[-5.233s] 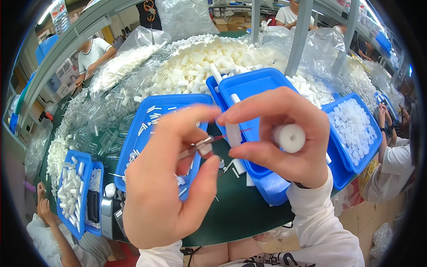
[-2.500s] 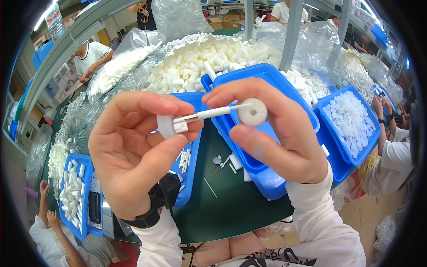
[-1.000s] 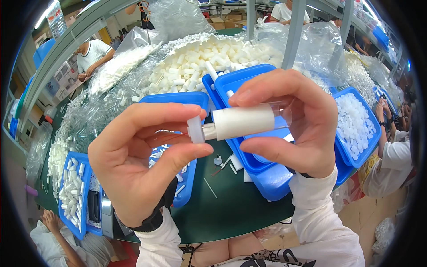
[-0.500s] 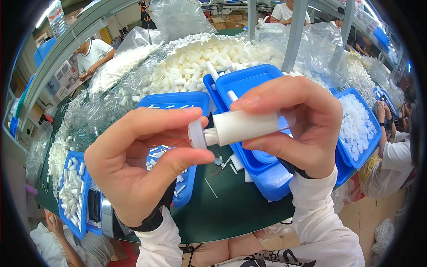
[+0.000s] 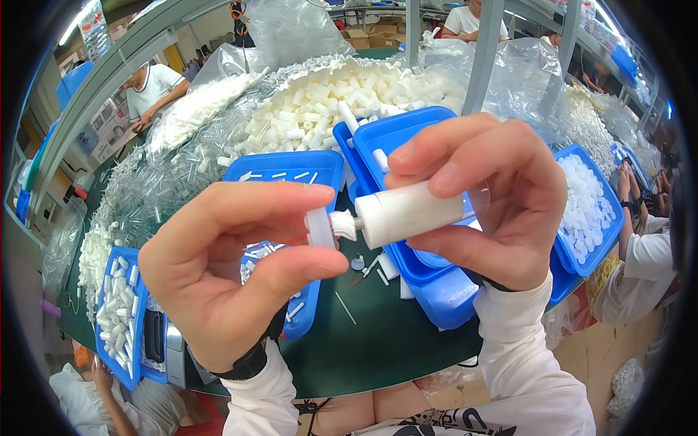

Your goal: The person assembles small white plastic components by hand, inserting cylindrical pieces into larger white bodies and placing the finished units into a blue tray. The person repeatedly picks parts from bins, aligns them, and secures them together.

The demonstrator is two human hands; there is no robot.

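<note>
My left hand (image 5: 214, 269) pinches a round translucent-white plastic cap (image 5: 319, 229) between thumb and fingertips. Thin red wires trail from the cap back toward the palm. In my right hand (image 5: 509, 196), thumb and fingers grip a white cylinder (image 5: 411, 214) lying on its side, with clear plastic at its far right end. A crumpled white tuft (image 5: 344, 225) sits against the cap, facing the cylinder's left end. A thin pale rod spans the short gap between tuft and cylinder. Both hands hover over the dark green table (image 5: 349, 349).
Behind my hands stand blue trays (image 5: 407, 123), one with small white sticks. A heap of white cylinders (image 5: 320, 102) lies farther back beside clear plastic tubes (image 5: 174, 182). A tray of white discs (image 5: 582, 211) is on the right, one of small white pieces (image 5: 118, 312) on the left. Metal posts (image 5: 483, 62) rise behind.
My right hand has shifted slightly right with the cylinder, and its fingers have changed position. The gap between cylinder and cap has widened, showing the thin rod. My left hand is nearly still.
</note>
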